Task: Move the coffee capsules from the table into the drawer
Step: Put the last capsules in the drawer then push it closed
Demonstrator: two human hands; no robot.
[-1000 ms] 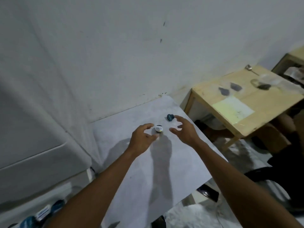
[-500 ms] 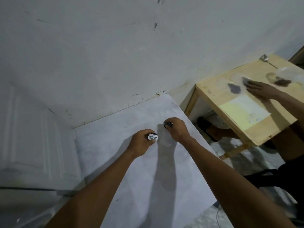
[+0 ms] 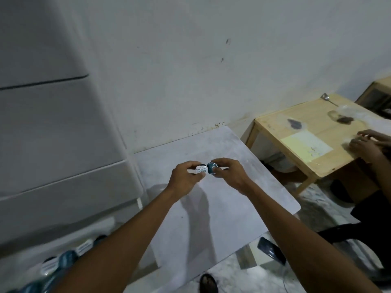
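**Last two capsules in hand**

White table [image 3: 222, 208] by the wall: bare. Left hand [image 3: 186, 176] grips a white-lidded capsule [image 3: 201, 170]; right hand [image 3: 230, 173] grips a blue capsule [image 3: 212, 168]. Several capsules [image 3: 63, 260] already lie in the drawer [image 3: 101, 224], lower left. Apparently only these two remain.

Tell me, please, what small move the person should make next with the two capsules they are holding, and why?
Probably carry both hands down and left toward the drawer. The left hand grips the white-lidded capsule and the right hand grips the teal capsule, both lifted off the white table. No other capsule shows on the table, and the drawer's capsules lie at lower left.
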